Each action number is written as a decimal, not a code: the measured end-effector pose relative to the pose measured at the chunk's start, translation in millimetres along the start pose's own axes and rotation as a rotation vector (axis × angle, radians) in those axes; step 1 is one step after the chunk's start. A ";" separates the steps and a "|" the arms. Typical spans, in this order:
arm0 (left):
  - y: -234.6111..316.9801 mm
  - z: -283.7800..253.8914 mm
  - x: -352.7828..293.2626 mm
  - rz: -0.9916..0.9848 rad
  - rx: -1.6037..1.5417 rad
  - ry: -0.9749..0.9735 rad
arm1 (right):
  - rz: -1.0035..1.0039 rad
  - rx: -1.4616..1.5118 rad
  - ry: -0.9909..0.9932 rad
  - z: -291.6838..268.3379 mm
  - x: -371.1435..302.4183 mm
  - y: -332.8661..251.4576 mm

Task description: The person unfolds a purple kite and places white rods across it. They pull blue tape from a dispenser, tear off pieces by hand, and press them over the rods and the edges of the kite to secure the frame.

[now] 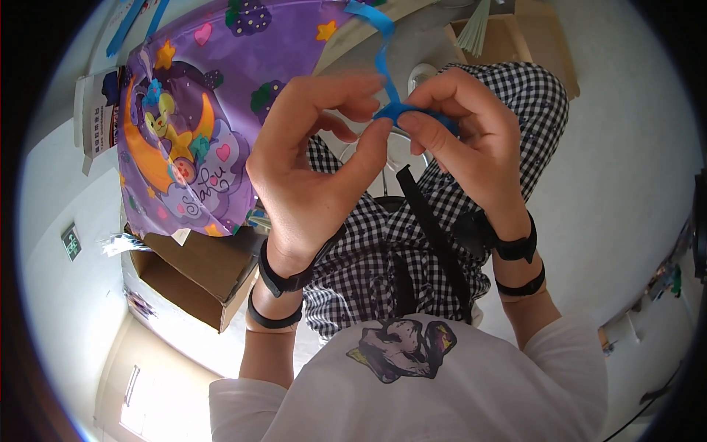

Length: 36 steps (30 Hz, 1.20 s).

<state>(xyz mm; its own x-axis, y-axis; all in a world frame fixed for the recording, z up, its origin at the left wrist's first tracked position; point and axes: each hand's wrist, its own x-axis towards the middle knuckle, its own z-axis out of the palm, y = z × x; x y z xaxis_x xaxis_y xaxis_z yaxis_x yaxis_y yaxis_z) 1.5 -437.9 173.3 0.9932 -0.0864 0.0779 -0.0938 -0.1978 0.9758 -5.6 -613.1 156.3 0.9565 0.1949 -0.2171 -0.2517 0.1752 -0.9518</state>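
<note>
Near the upper middle, my right hand [471,132] is closed, pinching a bunched part of a blue ribbon [387,59] between thumb and fingers. From there a strip of it runs up to the top edge of the view. My left hand [317,147] faces it from the left, fingers curved and apart. Its thumb tip lies against or just beside the bunched ribbon; contact is hard to tell. The left index fingertip is smeared by motion. Part of the ribbon is hidden behind the right fingers.
A purple cloth or sheet with cartoon prints [287,37] spreads at the upper left. Below it stands an open cardboard box [199,280]; another cardboard box [549,37] holds pale strips [475,29] nearby at the upper right. A black strap [434,243] hangs over my checked trousers [353,272].
</note>
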 end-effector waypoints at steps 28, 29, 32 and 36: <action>-9.0 2.3 2.0 0.293 0.328 0.094 | 0.001 0.185 0.000 5.9 -1.3 -1.2; -10.8 2.2 1.6 0.309 0.369 0.058 | -0.013 0.223 0.029 6.7 0.2 1.1; -12.9 5.9 0.1 0.296 0.416 0.007 | -0.045 0.115 0.101 5.4 1.0 14.6; -11.6 10.4 3.4 0.287 0.447 0.008 | -0.061 0.028 0.030 0.0 4.2 14.0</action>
<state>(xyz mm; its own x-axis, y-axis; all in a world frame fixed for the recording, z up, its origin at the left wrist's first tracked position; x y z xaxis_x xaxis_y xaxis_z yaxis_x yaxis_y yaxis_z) 5.2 -446.0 160.2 0.9237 -0.1909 0.3321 -0.3801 -0.5645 0.7328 -5.0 -609.8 142.1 0.9740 0.1546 -0.1659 -0.1968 0.2132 -0.9570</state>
